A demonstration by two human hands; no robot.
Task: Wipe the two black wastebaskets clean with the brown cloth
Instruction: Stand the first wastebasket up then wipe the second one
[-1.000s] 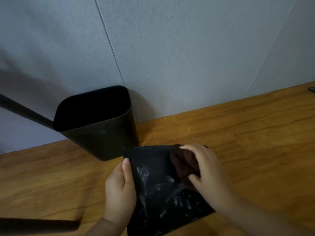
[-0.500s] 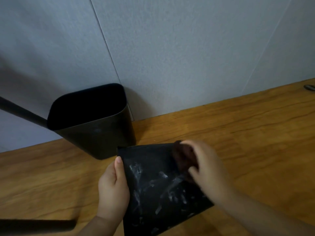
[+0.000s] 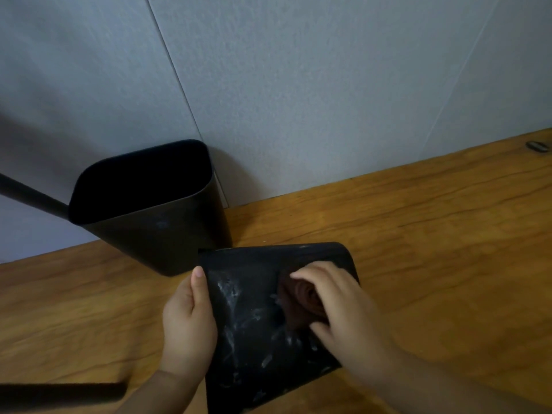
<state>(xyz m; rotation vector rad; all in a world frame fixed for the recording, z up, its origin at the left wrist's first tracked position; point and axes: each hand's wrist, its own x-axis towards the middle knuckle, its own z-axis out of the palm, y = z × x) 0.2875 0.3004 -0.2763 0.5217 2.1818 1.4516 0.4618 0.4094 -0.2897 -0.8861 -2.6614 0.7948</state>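
Near wastebasket (image 3: 263, 324) lies tipped on its side on the wooden surface (image 3: 418, 249), base end pointing away from the person, side wall facing up. White smears and streaks across that upper wall, mostly between the two hands and below the right one.

Left hand (image 3: 188, 321) grips the wastebasket's left edge: thumb lies flat along the top of the wall, the other fingers are curled under and out of sight. Clamped on the edge.

Right hand (image 3: 340, 312) is on the wall's right part, fingers bent over the brown cloth (image 3: 301, 303) and thumb tucked at its lower side, pressing the bunched cloth against the wall. The cloth sits just left of and under the right palm; only a dark brown fold shows.

Second wastebasket (image 3: 155, 213) stands upright beyond the left hand, up and slightly left of it, open mouth up, back against the grey wall (image 3: 298, 85). Inside too dark to read. A faint pale spot on its front face. Its lower right corner is just beside the far left corner of the tipped one; cannot tell if they touch.

A dark pole (image 3: 33, 195) runs in from the left edge to behind the upright wastebasket. A dark blurred bar (image 3: 59, 394) lies low, left of the left forearm. Small dark oval object (image 3: 536, 146) far right on the surface, well beyond the right hand.
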